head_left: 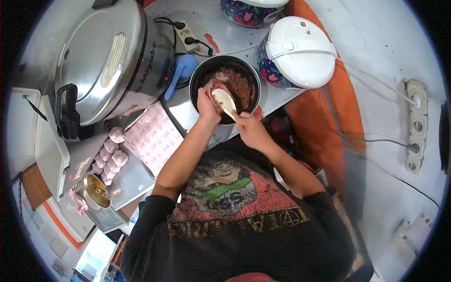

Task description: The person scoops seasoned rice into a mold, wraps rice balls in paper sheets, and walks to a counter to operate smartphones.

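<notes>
A dark round pot (257, 77) with a pale rim stands before me, holding crumbly reddish-brown food (242, 89) that looks like rice. My right hand (251, 129) grips the handle of a cream-coloured rice paddle (223, 99), whose blade is over the pot. My left hand (208, 105) is curled at the pot's left side, close against the blade. Some brown food shows between that hand and the paddle. Whatever the left hand holds is mostly hidden by its fingers and the blade.
A large Miyako rice cooker (112, 61) stands left, beside a blue scoop (184, 68). Printed paper sheets (154, 136) lie near several wrapped bundles (112, 160) and a metal bowl (97, 191). A white-lidded flowered container (300, 51) is right; cables run from a power strip (187, 35).
</notes>
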{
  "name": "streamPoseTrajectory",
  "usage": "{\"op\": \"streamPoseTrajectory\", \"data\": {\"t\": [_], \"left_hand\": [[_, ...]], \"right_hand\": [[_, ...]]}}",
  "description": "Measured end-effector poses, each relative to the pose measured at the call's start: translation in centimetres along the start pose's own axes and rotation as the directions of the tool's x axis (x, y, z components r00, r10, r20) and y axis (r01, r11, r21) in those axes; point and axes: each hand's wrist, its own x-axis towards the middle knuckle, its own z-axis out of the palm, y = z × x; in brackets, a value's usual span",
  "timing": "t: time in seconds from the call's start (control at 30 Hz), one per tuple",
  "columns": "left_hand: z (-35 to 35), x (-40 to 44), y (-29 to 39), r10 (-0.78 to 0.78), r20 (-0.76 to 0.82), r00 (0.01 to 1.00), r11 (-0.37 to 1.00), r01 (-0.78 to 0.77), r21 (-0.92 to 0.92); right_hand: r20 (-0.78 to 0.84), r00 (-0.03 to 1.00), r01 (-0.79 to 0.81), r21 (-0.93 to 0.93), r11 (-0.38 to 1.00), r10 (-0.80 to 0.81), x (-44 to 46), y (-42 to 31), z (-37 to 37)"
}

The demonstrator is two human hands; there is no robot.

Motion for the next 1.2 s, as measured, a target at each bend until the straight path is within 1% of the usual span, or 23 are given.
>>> {"op": "streamPoseTrajectory", "data": {"t": [0.03, 0.07, 0.13, 0.2, 0.3, 0.37, 0.4, 0.43, 0.5, 0.57, 0.63, 0.67, 0.73, 0.8, 0.87, 0.9, 0.93, 0.97, 1.0, 1.03, 1.07, 1.1, 1.2], "left_hand": [[-0.3, -0.3, 0.1, -0.026, 0.087, 0.996, 1.000, 0.027, -0.013], [-0.2, -0.1, 0.4, -0.022, 0.092, 0.995, 1.000, 0.023, -0.009], [-0.6, 0.0, 0.6, -0.030, -0.129, 0.991, 0.999, 0.029, -0.017], [-1.0, 0.1, 0.9, -0.041, -0.128, 0.991, 0.999, 0.042, 0.003], [1.2, -1.7, 1.0, 0.038, -0.139, 0.990, 0.991, -0.019, 0.130], [0.0, -0.7, -0.5, 0.230, -0.107, 0.967, 0.959, -0.206, 0.192], [-0.7, -0.3, -1.4, 0.255, -0.038, 0.966, 0.956, -0.246, 0.162], [-0.4, -0.7, -1.9, 0.287, -0.046, 0.957, 0.941, -0.272, 0.200], [0.2, -1.3, -2.0, 0.342, -0.041, 0.939, 0.914, -0.322, 0.249], [0.4, -1.9, -1.5, 0.316, -0.010, 0.949, 0.915, -0.302, 0.268], [2.0, -2.7, -0.6, 0.289, 0.018, 0.957, 0.919, -0.283, 0.276], [1.8, -2.7, -0.6, 0.283, 0.015, 0.959, 0.920, -0.275, 0.279], [1.6, -1.9, -0.3, 0.168, 0.048, 0.985, 0.955, -0.175, 0.241], [2.0, -1.0, 0.0, 0.177, -0.003, 0.984, 0.965, -0.173, 0.197], [2.1, -0.7, 0.7, -0.078, 0.027, 0.997, 0.993, 0.080, -0.085], [2.3, -0.9, 1.1, -0.116, 0.070, 0.991, 0.972, 0.128, -0.195], [2.6, -0.7, 1.3, -0.115, 0.069, 0.991, 0.973, 0.126, -0.195], [2.8, -0.6, 1.5, -0.042, -0.011, 0.999, 0.991, 0.040, -0.126], [3.0, -0.3, 1.7, 0.037, -0.084, 0.996, 0.998, -0.041, -0.049], [1.8, 0.6, 1.9, 0.016, 0.032, 0.999, 1.000, -0.015, -0.026], [0.6, 1.3, 1.8, 0.018, 0.033, 0.999, 1.000, -0.017, -0.025], [0.8, 0.7, 2.2, -0.001, 0.043, 0.999, 1.000, 0.001, 0.013], [1.4, -1.2, 3.5, -0.047, 0.053, 0.997, 0.998, 0.044, 0.040]], "right_hand": [[0.012, 1.000, 0.003, 0.061, 0.998, -0.003, 0.0, -0.2, -0.9], [0.006, 1.000, 0.009, 0.061, 0.998, -0.009, 0.0, -0.6, -1.9], [0.022, 0.993, -0.113, -0.042, 0.993, 0.114, -0.6, -1.0, -3.5], [-0.053, 0.994, -0.100, -0.048, 0.994, 0.098, -0.6, -0.9, -3.8], [-0.159, 0.979, -0.133, -0.007, 0.991, 0.131, 0.1, -1.3, -3.5], [-0.165, 0.977, -0.125, 0.075, 0.989, 0.136, 0.0, -0.5, -0.8], [-0.164, 0.976, -0.121, 0.154, 0.981, 0.146, -0.1, -0.4, 0.5], [-0.146, 0.979, -0.121, 0.142, 0.982, 0.142, -0.1, -2.4, 0.5], [-0.121, 0.985, -0.091, 0.228, 0.969, 0.121, -0.3, -1.4, 2.0], [-0.085, 0.991, -0.074, 0.268, 0.961, 0.100, -0.2, -0.7, 1.2], [0.077, 0.997, -0.007, 0.268, 0.963, -0.014, 0.0, 0.2, -0.2], [0.117, 0.993, -0.024, 0.311, 0.950, -0.014, 0.2, 0.3, -0.6], [0.186, 0.983, -0.054, 0.287, 0.956, 0.000, 0.8, 0.7, -1.1], [0.116, 0.993, -0.046, 0.257, 0.965, 0.017, 0.7, 0.2, -0.9], [0.054, 0.998, -0.043, 0.233, 0.971, 0.031, -0.1, -0.7, -1.1], [-0.009, 0.997, -0.067, 0.243, 0.968, 0.071, -0.6, -1.3, -1.8], [-0.072, 0.991, -0.090, 0.253, 0.963, 0.111, -1.1, -2.1, -2.7], [-0.024, 0.976, -0.207, 0.229, 0.951, 0.218, -1.5, -3.1, -4.0], [-0.023, 0.976, -0.207, 0.230, 0.951, 0.218, -1.7, -3.9, -5.1], [0.034, 0.952, -0.295, 0.376, 0.878, 0.305, -1.7, -4.5, -6.2], [0.105, 0.919, -0.378, 0.507, 0.775, 0.380, -1.8, -4.6, -6.9], [0.044, 0.927, -0.339, 0.528, 0.778, 0.373, -1.6, -2.6, -6.2], [0.076, 0.930, -0.335, 0.583, 0.740, 0.361, -0.9, -0.8, -6.7]]}}
